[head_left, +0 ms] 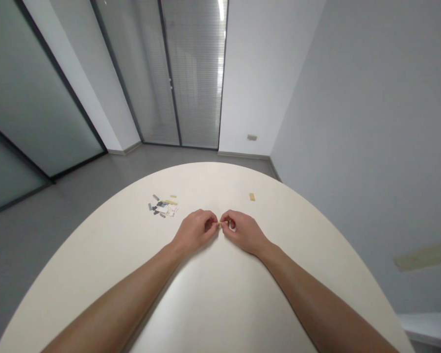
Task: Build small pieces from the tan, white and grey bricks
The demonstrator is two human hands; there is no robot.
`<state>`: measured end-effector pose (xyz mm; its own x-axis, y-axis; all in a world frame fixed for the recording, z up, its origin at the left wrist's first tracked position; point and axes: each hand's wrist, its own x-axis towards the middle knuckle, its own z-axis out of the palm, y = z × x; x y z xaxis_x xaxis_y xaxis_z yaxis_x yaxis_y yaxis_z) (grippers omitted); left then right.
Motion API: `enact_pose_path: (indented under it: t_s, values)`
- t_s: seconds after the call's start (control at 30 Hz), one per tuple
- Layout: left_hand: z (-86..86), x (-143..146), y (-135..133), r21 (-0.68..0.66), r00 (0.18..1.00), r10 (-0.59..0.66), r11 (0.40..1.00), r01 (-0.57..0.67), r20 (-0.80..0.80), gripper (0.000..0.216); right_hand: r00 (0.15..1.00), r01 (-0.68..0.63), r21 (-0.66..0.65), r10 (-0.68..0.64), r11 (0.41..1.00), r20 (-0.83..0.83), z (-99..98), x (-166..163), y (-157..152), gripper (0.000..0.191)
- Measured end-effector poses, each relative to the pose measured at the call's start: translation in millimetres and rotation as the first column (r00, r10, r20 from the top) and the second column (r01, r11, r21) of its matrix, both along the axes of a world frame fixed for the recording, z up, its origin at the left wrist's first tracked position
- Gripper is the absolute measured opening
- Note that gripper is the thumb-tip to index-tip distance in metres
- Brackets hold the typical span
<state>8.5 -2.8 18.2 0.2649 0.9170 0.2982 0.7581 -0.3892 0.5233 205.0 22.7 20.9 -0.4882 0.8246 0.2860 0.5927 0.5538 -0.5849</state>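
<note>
My left hand (196, 229) and my right hand (241, 229) meet over the middle of a cream oval table (95, 274). Both are curled into pinches, fingertips touching, with a tiny tan piece (222, 223) held between them. A small heap of grey, white and tan pieces (162, 206) lies on the table just left of and beyond my left hand. One tan piece (252, 196) lies alone beyond my right hand.
The table's curved far edge (213, 164) drops to a grey floor. Glass partitions with blinds (191, 73) stand behind, a white wall (371, 122) runs along the right, and a wall socket (252, 138) sits low.
</note>
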Motion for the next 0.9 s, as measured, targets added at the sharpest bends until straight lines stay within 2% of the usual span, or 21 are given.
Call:
enact_pose_path:
  t_s: [0.57, 0.9]
  values:
    - [2.8, 1.3, -0.3, -0.006, 1.000, 0.008, 1.000, -0.008, -0.016, 0.011, 1.000, -0.021, 0.005, 0.021, 1.000, 0.001, 0.6, 0.2, -0.3, 0.007]
    - [-2.7, 0.6, 1.9, 0.007, 1.000, -0.002, 1.000, 0.002, -0.007, 0.013, 1.000, -0.011, 0.006, 0.011, 1.000, 0.012, 0.8, -0.3, -1.2, 0.008]
